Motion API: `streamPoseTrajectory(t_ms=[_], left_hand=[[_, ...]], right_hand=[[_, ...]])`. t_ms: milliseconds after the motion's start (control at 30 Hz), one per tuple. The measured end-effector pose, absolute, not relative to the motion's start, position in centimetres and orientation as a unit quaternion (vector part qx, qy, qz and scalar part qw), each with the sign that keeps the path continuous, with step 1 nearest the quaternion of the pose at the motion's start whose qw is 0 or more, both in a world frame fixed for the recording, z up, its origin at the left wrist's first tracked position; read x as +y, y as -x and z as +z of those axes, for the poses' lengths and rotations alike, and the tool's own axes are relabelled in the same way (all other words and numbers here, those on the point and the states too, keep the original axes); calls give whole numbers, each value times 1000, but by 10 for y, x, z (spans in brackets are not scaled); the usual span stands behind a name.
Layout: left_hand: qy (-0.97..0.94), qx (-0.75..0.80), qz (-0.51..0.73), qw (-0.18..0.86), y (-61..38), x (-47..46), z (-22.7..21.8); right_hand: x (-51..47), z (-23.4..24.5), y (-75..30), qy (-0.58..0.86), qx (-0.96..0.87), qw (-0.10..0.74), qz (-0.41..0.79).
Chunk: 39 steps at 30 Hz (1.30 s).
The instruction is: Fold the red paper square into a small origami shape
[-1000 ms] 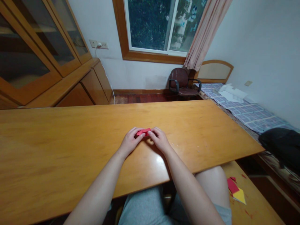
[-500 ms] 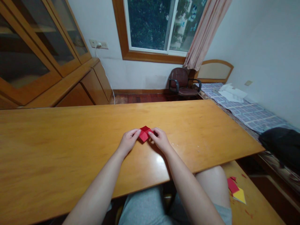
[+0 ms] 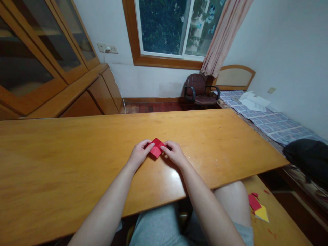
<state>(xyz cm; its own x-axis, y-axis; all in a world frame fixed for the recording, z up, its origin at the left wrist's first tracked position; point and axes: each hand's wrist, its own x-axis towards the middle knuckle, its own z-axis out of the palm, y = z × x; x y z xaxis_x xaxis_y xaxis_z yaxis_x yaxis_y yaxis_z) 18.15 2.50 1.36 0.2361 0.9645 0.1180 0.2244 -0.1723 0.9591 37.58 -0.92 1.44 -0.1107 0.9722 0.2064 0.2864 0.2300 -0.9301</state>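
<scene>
A small folded red paper is held between my two hands, just above the wooden table. It looks diamond-shaped, with creases meeting near its middle. My left hand pinches its left corner, thumb on top. On the opposite side my right hand grips the right corner in the same way, its thumb lying over the paper. The fingers beneath the paper are mostly hidden.
Red paper pieces and a yellow paper lie on a lower wooden surface at right. Small white specks dot the table right of my hands. Beyond stand a brown armchair, a bed with a black bag, and a cabinet.
The red paper has shifted slightly left and looks flatter and more spread. My left thumb reaches further over it. My right hand has moved little.
</scene>
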Motion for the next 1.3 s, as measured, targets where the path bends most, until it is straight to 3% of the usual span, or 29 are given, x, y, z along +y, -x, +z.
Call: streamPoseTrajectory(t_ms=[333, 600, 1300], left_hand=[[-595, 459, 442, 490, -182, 24, 19], [-560, 453, 463, 516, -182, 27, 16], [-613, 468, 435, 464, -181, 27, 13]], right_hand=[[-10, 13, -373, 469, -580, 529, 404], [-12, 21, -374, 476, -649, 490, 335], [-10, 19, -374, 459, -670, 481, 330]])
